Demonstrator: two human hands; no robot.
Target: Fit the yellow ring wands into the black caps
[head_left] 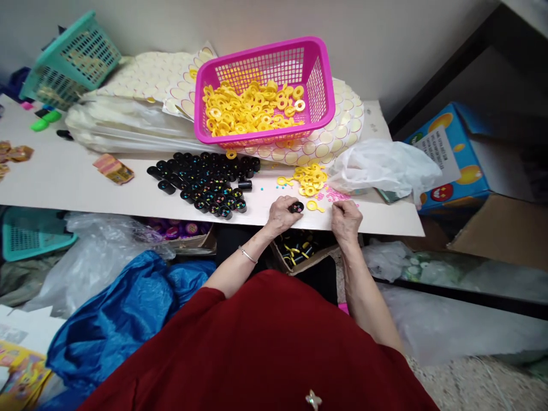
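My left hand [282, 215] is closed around a small black cup [296, 207] with coloured bits in its open top, at the table's front edge. To its right, my right hand [346, 218] has its fingers curled together by the scattered pink beads [336, 194]; whatever they pinch is hidden. Between the hands lies a yellow ring with a short handle [315, 206]. A heap of similar yellow ring pieces [311, 179] sits just behind it. Left of my hands stand many black cups [205, 180] in a cluster, several showing coloured bits inside; a few lie on their sides.
A pink basket [264, 137] of yellow rings stands at the back, near a white plastic bag [381, 165]. On the right is a blue box [449, 154]. Below the table edge sits an open carton [295, 268] holding black and yellow pieces. A teal basket [71, 60] leans back left.
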